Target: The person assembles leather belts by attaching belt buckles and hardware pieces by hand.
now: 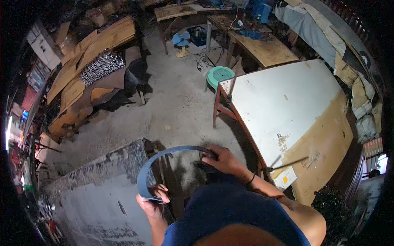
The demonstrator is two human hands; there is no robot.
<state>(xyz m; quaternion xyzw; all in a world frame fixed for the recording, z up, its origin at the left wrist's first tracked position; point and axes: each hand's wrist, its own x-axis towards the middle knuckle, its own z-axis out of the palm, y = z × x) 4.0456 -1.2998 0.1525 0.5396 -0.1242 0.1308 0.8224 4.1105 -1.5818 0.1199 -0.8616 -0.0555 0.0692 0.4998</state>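
A blue-grey, belt-like strip [143, 174] bows out in a wide arc between my two hands, away from my body. My left hand [152, 201] pinches its lower left end, thumb and fingers on either side of the band. At the strip's other end, my right hand [224, 160] is closed around the darker tip, close in front of my torso. A dark band circles my right wrist. Below and left of the strip lies a worn grey tabletop [94, 209] with scraped, blackened patches.
On the right stands a white-topped table [283, 104] partly covered by brown board [328, 143]. A green stool [220, 76] and a blue fan [181, 39] are farther off on the concrete floor [164, 98]. Back left, a bench holds cardboard sheets [106, 39] and shiny metal pieces [102, 67].
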